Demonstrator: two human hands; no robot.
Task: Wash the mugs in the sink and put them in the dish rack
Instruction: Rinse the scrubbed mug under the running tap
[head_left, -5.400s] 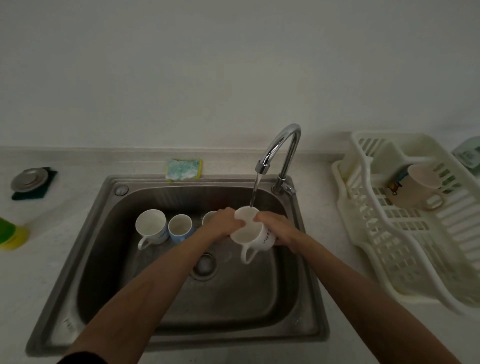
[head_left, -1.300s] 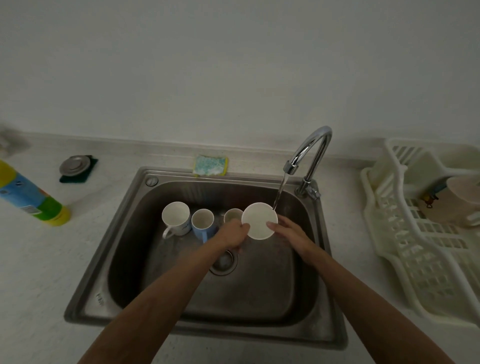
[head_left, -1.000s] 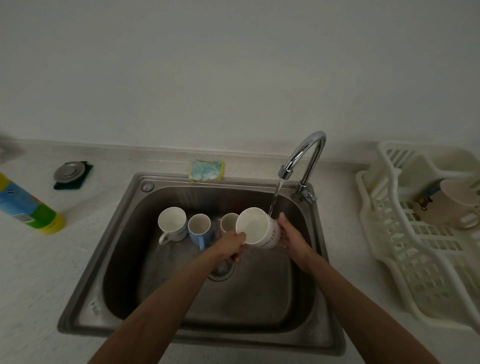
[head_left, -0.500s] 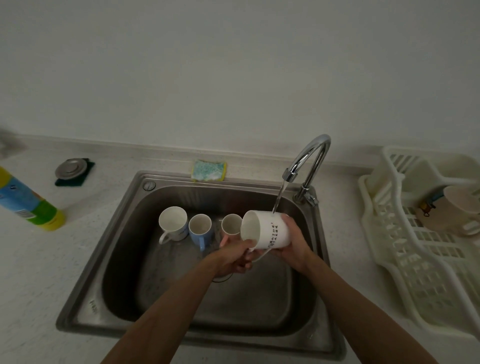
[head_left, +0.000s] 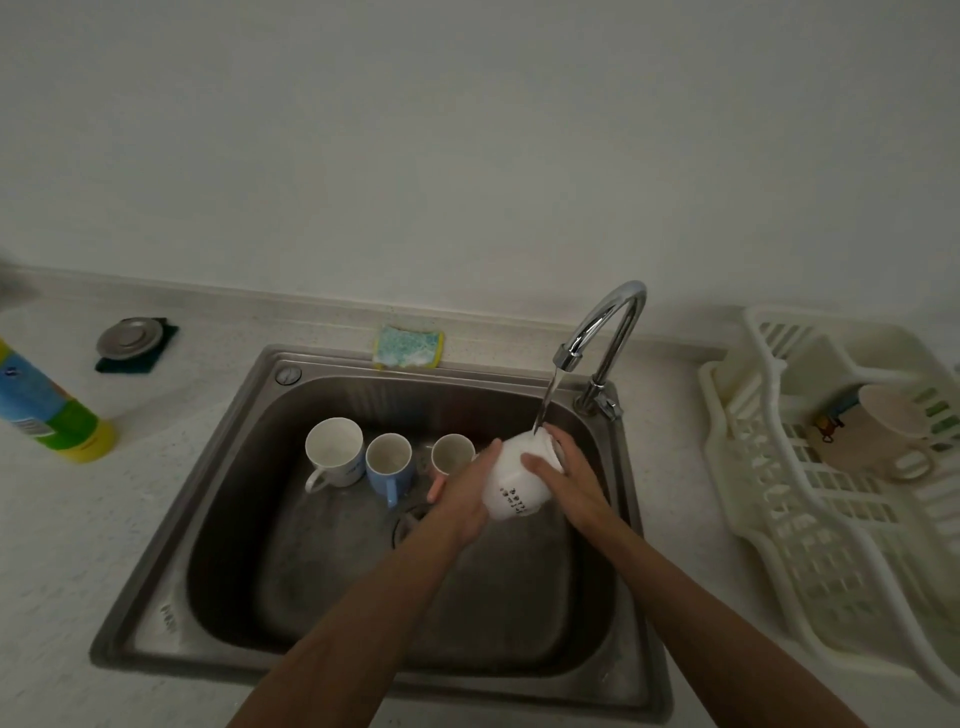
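I hold a white mug with black lettering (head_left: 514, 486) between both hands over the steel sink (head_left: 228, 519), its base toward me, under running water from the tap (head_left: 602, 332). My left hand (head_left: 462, 496) grips its left side and my right hand (head_left: 569, 475) wraps its right side. Three mugs stand at the back of the basin: a white one (head_left: 332, 449), a blue one (head_left: 388, 460) and a small one (head_left: 451, 453) partly behind my left hand. A beige mug (head_left: 878, 431) lies in the white dish rack (head_left: 810, 530).
A green and yellow sponge (head_left: 409, 346) lies on the sink's back rim. A sink plug on a dark pad (head_left: 130, 340) and a colourful detergent bottle (head_left: 47, 410) sit on the counter at left. The drain (head_left: 408, 522) shows beside my left wrist.
I have turned the white mug from mouth facing left to base toward me, with the stream now hitting its far end. The view shifted slightly.
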